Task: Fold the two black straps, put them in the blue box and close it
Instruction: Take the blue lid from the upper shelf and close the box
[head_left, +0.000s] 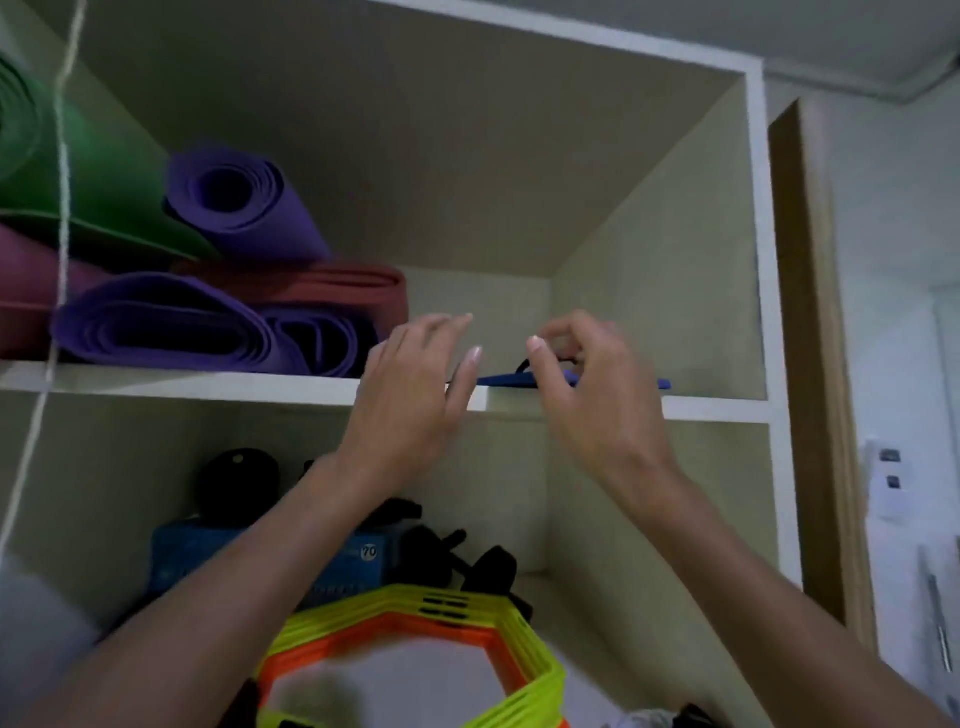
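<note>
Pinching perhaps a black strap (523, 365), right hand (592, 384) overhangs shelf edge (571, 402); left hand (415, 384) spread.

The upper shelf (208, 382) carries rolled mats (171, 327) at left and a blue box (618, 383) at right.

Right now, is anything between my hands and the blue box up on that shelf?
Nothing visible blocks it. The blue box lies flat at the shelf edge, right behind both hands. The right hand is at it, with a bit of black strap by its fingers; the left hand is open just left of it.
</note>
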